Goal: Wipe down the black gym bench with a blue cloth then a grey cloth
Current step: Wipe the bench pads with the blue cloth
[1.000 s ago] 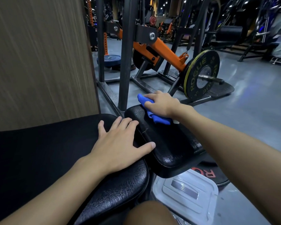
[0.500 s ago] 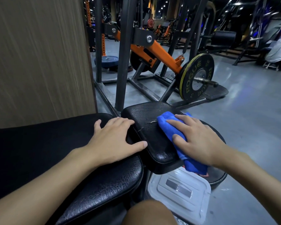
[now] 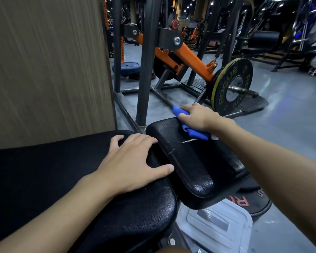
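The black gym bench has two pads: a long one (image 3: 44, 179) at the lower left and a smaller seat pad (image 3: 186, 161) in the middle, with a white crack on its surface. My left hand (image 3: 130, 161) lies flat with spread fingers on the end of the long pad, its thumb reaching the gap between the pads. My right hand (image 3: 199, 116) presses the bunched blue cloth (image 3: 192, 129) onto the far edge of the seat pad, fingers curled over it. No grey cloth is in view.
A wood-grain panel (image 3: 47, 70) rises at the left. Beyond the seat stands a black and orange machine frame (image 3: 146, 70) with a Rogue weight plate (image 3: 232, 86). A clear plastic box lid (image 3: 215, 225) and another plate (image 3: 248, 203) lie on the floor under the seat.
My right hand has swept the blue cloth from the near right edge of the seat pad back to its far edge. The left hand has stayed put.
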